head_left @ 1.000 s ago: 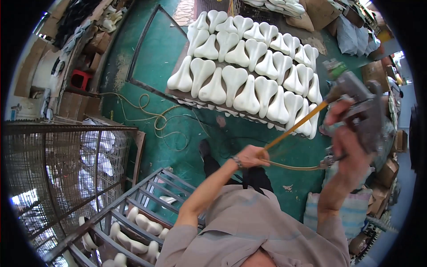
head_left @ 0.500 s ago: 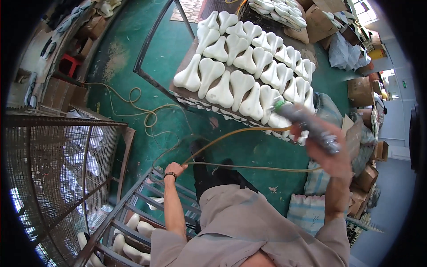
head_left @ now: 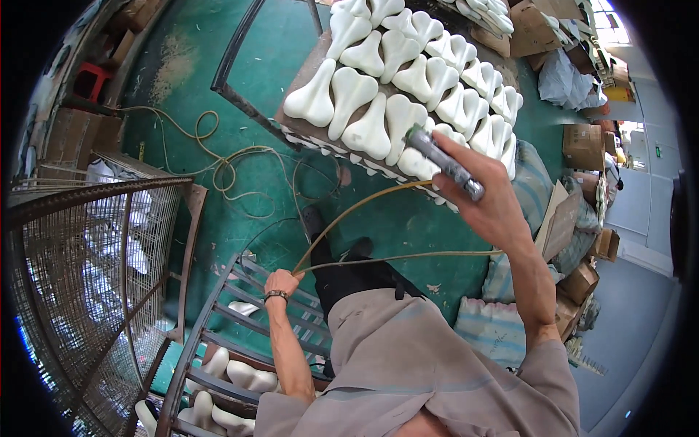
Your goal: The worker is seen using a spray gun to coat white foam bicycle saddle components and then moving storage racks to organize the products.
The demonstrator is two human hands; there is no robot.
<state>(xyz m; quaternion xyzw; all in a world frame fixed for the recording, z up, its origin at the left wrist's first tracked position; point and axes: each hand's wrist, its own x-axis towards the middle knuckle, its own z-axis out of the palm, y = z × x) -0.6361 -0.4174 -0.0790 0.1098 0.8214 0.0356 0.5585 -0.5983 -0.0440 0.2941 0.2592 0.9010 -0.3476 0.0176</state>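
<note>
The right hand [head_left: 486, 191] is wrapped around a grey metal cylindrical tool with a green end [head_left: 445, 162], its underside hidden by the palm, above the near edge of the brown-topped desk [head_left: 309, 60] and its white, saddle-shaped pieces [head_left: 365, 130], the farthest cut off by the frame. The left hand [head_left: 279, 282] clenches a tan flexible hose [head_left: 349, 221], fingers partly out of sight; whether it touches the grey slatted metal rack [head_left: 195, 339] below cannot be told.
</note>
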